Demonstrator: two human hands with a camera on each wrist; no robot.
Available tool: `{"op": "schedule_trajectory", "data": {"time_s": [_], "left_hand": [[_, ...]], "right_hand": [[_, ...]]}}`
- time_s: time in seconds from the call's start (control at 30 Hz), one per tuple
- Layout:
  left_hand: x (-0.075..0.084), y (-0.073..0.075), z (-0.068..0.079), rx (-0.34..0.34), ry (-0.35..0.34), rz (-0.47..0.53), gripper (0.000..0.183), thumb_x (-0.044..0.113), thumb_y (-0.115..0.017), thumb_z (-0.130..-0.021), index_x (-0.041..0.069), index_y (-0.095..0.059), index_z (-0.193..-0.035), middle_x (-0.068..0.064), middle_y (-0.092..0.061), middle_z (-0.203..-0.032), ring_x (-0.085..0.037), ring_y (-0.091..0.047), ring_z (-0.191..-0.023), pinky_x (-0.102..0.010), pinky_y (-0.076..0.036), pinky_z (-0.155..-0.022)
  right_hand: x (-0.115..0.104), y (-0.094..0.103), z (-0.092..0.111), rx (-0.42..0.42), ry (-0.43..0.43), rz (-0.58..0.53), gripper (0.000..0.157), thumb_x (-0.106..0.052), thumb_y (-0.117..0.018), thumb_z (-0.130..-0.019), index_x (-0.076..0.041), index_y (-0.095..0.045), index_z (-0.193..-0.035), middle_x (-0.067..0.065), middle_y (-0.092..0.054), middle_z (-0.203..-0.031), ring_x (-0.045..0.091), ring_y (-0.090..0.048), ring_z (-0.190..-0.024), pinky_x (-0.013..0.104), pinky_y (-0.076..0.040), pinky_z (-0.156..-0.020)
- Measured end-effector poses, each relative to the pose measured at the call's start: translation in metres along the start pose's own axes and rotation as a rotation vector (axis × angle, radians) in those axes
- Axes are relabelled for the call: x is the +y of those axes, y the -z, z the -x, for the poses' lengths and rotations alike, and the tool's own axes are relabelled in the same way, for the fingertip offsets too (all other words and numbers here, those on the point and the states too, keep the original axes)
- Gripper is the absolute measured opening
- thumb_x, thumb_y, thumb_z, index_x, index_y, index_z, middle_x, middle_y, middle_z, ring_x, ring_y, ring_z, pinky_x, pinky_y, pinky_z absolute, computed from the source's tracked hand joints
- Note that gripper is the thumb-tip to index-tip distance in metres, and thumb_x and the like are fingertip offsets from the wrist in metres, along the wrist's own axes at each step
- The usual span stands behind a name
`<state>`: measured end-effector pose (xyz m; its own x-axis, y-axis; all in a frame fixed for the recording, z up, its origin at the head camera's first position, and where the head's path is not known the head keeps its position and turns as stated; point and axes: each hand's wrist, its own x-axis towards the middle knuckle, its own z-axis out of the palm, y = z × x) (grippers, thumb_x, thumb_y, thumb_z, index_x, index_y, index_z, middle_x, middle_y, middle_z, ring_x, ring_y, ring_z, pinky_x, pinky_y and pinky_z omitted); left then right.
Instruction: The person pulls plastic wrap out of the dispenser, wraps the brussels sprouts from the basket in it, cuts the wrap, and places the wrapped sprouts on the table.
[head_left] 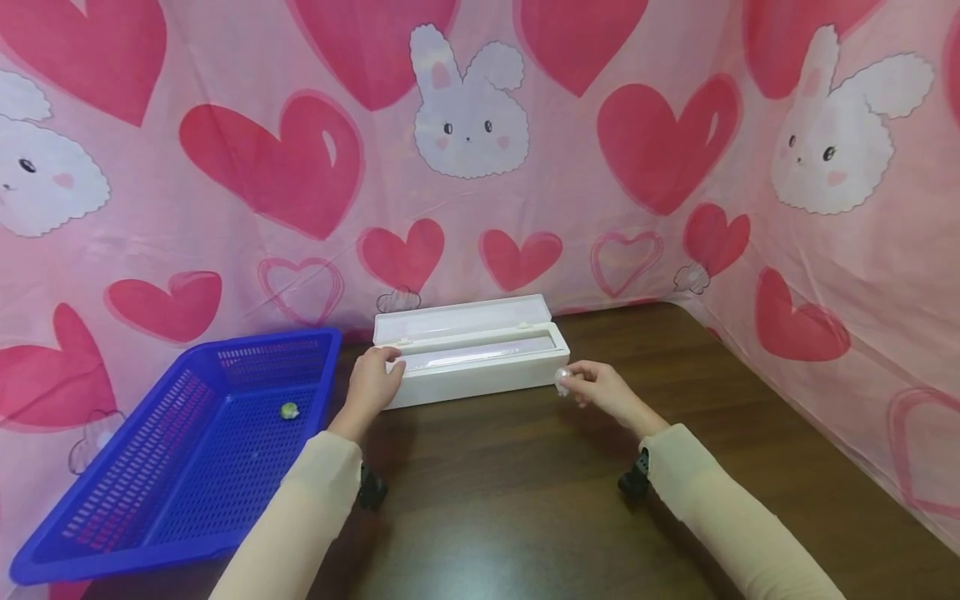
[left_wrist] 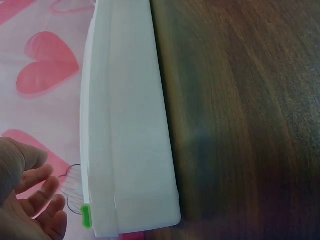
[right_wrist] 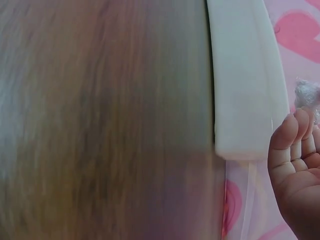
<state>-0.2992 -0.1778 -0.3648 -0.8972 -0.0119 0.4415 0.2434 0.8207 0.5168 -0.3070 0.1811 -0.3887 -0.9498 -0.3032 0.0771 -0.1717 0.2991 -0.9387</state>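
Note:
A long white box (head_left: 480,375) stands on the table with its lid (head_left: 461,319) raised at the back; a shiny clear roll, like cling film, lies inside. My left hand (head_left: 369,385) is at the box's left end, its fingers loosely bent over the top edge. In the left wrist view a small green piece (left_wrist: 86,216) shows at the box's edge beside that hand. My right hand (head_left: 603,390) pinches a crumpled clear plastic wad (right_wrist: 306,95) just off the box's right end. Whatever may be inside the wad cannot be made out.
To the left stands a blue slotted basket (head_left: 176,367) with a small green-and-white round thing (head_left: 289,410) in it. The brown wooden table (head_left: 510,500) runs in front of the box. A pink cloth (head_left: 465,208) with hearts and rabbits hangs behind and along the right.

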Motion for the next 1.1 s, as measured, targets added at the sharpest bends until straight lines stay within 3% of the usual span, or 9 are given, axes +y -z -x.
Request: {"op": "schedule_trajectory", "data": {"time_s": [0.23,0.53,0.8,1.1], "left_hand": [[0.002,0.002,-0.001,-0.063,0.063,-0.09,0.026,0.012,-0.06,-0.084,-0.005,-0.064,-0.103,-0.023,-0.059,-0.104,-0.042,-0.051,-0.098,-0.051,-0.039,-0.08],[0.0,0.004,-0.004,-0.171,0.228,-0.225,0.035,0.02,-0.058,-0.087,0.001,-0.06,-0.115,-0.024,-0.047,-0.123,-0.043,-0.037,-0.109,-0.051,-0.035,-0.085],[-0.002,0.003,-0.003,-0.237,0.261,-0.256,0.031,0.021,-0.057,-0.086,0.002,-0.064,-0.11,-0.023,-0.051,-0.118,-0.043,-0.04,-0.105,-0.053,-0.035,-0.083],[-0.001,0.004,-0.004,-0.238,0.252,-0.271,0.025,0.015,-0.054,-0.087,0.004,-0.067,-0.105,-0.018,-0.06,-0.11,-0.04,-0.045,-0.096,-0.049,-0.036,-0.079]], "right_hand": [[0.032,0.017,-0.01,0.002,-0.033,0.079,0.034,-0.021,-0.063,-0.089,0.007,-0.058,-0.109,0.009,-0.058,-0.081,0.018,-0.053,-0.066,0.032,-0.049,-0.06],[0.048,0.031,-0.01,-0.001,-0.088,0.12,0.04,-0.022,-0.063,-0.088,0.01,-0.056,-0.111,0.009,-0.06,-0.083,0.018,-0.055,-0.067,0.031,-0.051,-0.063],[0.054,0.039,-0.009,-0.009,-0.136,0.121,0.041,-0.02,-0.063,-0.089,0.012,-0.052,-0.111,0.01,-0.059,-0.083,0.018,-0.056,-0.067,0.032,-0.051,-0.063],[0.059,0.044,-0.007,0.011,-0.193,0.189,0.031,-0.019,-0.065,-0.087,0.006,-0.05,-0.096,0.01,-0.056,-0.078,0.018,-0.055,-0.065,0.032,-0.051,-0.059]]}}
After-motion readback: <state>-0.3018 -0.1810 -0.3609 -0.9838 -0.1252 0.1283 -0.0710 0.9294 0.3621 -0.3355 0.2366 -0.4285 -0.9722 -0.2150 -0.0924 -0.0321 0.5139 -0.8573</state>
